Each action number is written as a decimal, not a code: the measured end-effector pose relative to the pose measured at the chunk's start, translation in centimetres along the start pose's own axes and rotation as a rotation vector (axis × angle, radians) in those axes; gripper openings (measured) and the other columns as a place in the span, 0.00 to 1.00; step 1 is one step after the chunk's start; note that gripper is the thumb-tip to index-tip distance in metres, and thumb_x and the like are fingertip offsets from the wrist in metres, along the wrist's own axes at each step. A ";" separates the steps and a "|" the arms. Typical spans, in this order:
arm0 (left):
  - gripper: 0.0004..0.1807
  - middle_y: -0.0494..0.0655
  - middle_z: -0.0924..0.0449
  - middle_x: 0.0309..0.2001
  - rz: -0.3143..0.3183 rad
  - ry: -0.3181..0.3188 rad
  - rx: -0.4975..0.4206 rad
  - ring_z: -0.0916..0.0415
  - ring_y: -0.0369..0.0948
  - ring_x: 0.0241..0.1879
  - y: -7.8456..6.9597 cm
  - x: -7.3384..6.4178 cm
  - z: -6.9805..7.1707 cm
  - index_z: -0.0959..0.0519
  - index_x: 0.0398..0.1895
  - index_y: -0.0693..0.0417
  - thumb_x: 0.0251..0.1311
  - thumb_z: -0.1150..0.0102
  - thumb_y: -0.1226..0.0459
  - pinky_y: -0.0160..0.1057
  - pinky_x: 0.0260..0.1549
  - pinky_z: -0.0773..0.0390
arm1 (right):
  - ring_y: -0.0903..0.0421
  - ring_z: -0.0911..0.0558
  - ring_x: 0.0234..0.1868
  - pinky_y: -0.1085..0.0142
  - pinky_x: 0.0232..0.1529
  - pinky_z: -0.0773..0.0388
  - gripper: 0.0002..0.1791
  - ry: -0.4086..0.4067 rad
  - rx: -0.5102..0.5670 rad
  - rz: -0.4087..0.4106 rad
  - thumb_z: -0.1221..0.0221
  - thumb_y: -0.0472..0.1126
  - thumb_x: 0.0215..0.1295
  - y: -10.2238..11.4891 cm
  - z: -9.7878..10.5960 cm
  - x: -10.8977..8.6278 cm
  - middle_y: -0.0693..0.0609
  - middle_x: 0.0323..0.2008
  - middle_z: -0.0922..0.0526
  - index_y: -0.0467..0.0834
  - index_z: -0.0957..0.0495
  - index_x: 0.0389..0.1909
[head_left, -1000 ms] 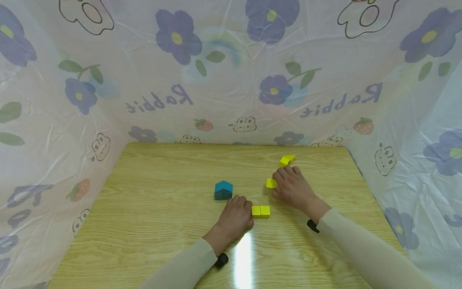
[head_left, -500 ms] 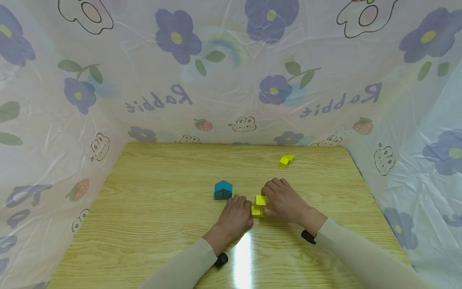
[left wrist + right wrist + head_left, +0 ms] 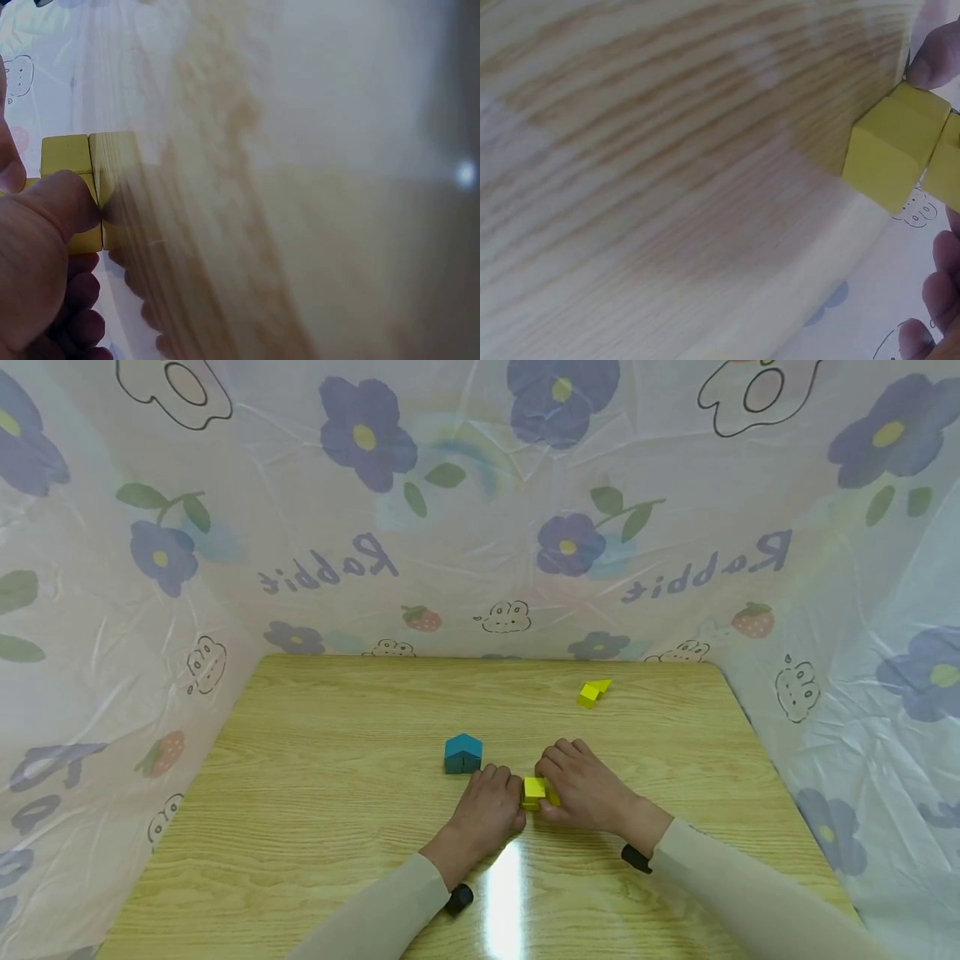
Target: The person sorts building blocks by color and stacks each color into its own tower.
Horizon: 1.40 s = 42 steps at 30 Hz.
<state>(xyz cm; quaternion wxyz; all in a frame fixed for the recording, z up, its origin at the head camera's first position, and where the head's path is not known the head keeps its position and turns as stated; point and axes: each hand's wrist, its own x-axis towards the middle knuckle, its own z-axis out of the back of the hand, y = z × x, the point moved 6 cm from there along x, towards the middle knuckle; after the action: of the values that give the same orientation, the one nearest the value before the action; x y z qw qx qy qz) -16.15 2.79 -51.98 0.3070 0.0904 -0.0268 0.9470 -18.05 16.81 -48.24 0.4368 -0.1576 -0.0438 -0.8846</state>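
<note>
In the head view my left hand (image 3: 487, 802) holds the left end of a pair of yellow blocks on the table, its thumb (image 3: 71, 199) pressed on the near face in the left wrist view. My right hand (image 3: 583, 785) pinches another yellow block (image 3: 534, 787), which sits above the left block of the pair. A sliver of the lower block (image 3: 530, 807) shows beneath it. The right block of the pair (image 3: 554, 797) is mostly hidden by my right hand. The right wrist view shows yellow blocks (image 3: 885, 157) close up at its right side.
A blue house-shaped group of blocks (image 3: 463, 753) stands just beyond my left hand. Farther back on the right lie a yellow block (image 3: 588, 695) and a yellow triangular piece (image 3: 601, 684). The wooden table (image 3: 337, 710) is bordered by a patterned cloth (image 3: 465, 527).
My right hand has brought a yellow block from the back right, toward me and leftward, over the left block of the pair. My left hand has stayed in place.
</note>
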 end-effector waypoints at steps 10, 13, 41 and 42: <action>0.13 0.41 0.30 0.34 0.012 0.025 -0.013 0.38 0.39 0.35 0.0 0.1 0.2 0.22 0.43 0.50 0.68 0.37 0.52 0.35 0.35 0.38 | 0.54 0.28 0.41 0.60 0.43 0.34 0.16 0.004 0.001 0.008 0.35 0.54 0.61 -0.1 -0.3 0.1 0.55 0.38 0.22 0.46 0.22 0.41; 0.13 0.41 0.30 0.34 0.013 0.022 -0.013 0.38 0.40 0.35 0.1 0.1 0.2 0.22 0.43 0.50 0.68 0.37 0.52 0.35 0.35 0.38 | 0.54 0.28 0.41 0.60 0.43 0.34 0.16 0.009 0.004 0.008 0.36 0.53 0.61 -0.1 -0.3 0.1 0.55 0.38 0.22 0.46 0.22 0.41; 0.14 0.42 0.30 0.34 0.029 0.029 -0.012 0.38 0.41 0.35 0.1 0.1 -0.2 0.21 0.44 0.52 0.66 0.35 0.52 0.36 0.35 0.37 | 0.46 0.26 0.46 0.52 0.47 0.30 0.23 -0.107 0.005 -0.065 0.33 0.54 0.61 -3.6 2.7 1.2 0.47 0.45 0.20 0.41 0.21 0.48; 0.15 0.42 0.29 0.35 0.031 0.033 -0.014 0.38 0.41 0.35 0.1 0.1 -0.2 0.21 0.45 0.52 0.67 0.36 0.52 0.36 0.36 0.36 | 0.45 0.25 0.45 0.51 0.47 0.30 0.23 -0.125 -0.008 -0.082 0.33 0.53 0.62 -4.3 2.9 1.2 0.46 0.45 0.20 0.40 0.21 0.48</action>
<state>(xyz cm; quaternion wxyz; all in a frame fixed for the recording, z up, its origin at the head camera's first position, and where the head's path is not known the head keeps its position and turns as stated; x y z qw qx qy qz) -16.26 2.80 -52.15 0.2932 0.0723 -0.0296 0.9528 -21.40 19.14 -44.88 0.3960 -0.2122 -0.0736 -0.8904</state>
